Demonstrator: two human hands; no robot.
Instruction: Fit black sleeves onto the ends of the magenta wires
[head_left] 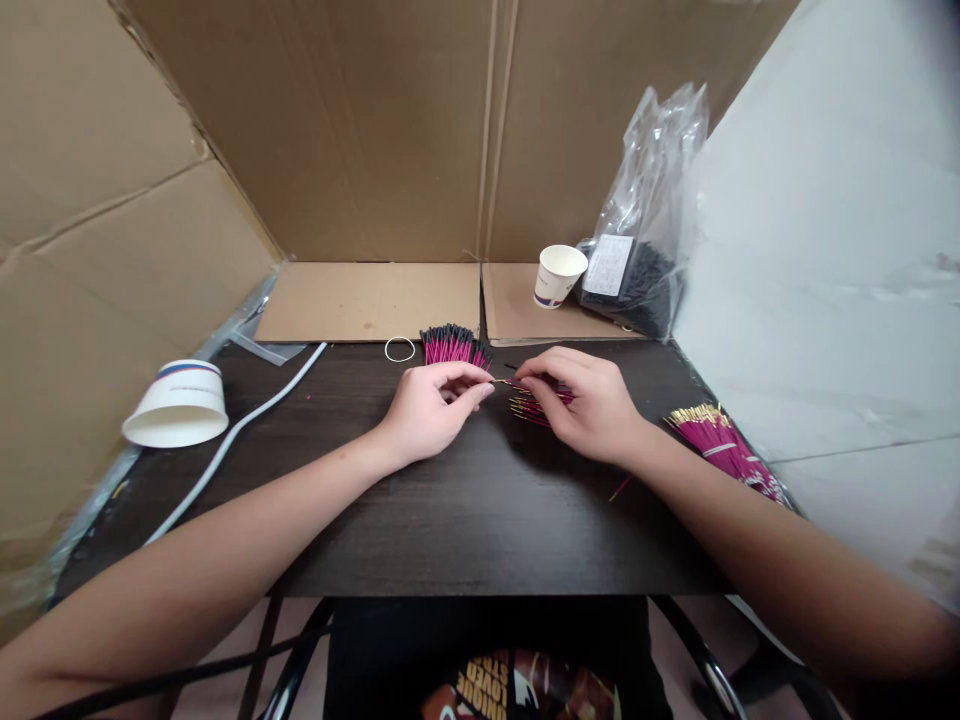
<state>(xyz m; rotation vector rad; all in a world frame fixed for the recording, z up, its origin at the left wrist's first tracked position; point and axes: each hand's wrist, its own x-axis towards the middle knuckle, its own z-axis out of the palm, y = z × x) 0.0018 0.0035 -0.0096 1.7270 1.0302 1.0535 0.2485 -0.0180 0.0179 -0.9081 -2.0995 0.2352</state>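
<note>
- The left hand (431,410) rests on the dark surface (450,520), its thumb and forefinger pinched in a closed grip on the end of one thin pink stick (504,382) with a gold tip.
- The right hand (589,405) meets it from the other side, fingertips closed on the same stick, so the stick spans the small gap between the two hands.
- Under the right hand's fingers lies a small loose pile of pink sticks (529,408), gold tips pointing toward the left hand.
- Just beyond the left hand's grip sits a fanned bundle of pink sticks with black ends (452,346); a white rubber band (400,349) lies beside it.
- Well to the outside of the right hand lies another bundle of pink sticks with gold tips (720,445), at the surface's edge.
- Farther beyond the right hand stands a paper cup (559,275), next to a clear plastic bag (645,240) holding small black parts.
- Far to the outside of the left hand, a paper bowl (178,405) sits upside down, a white cable (240,430) running past it.
- Cardboard walls (360,130) enclose the surface.
</note>
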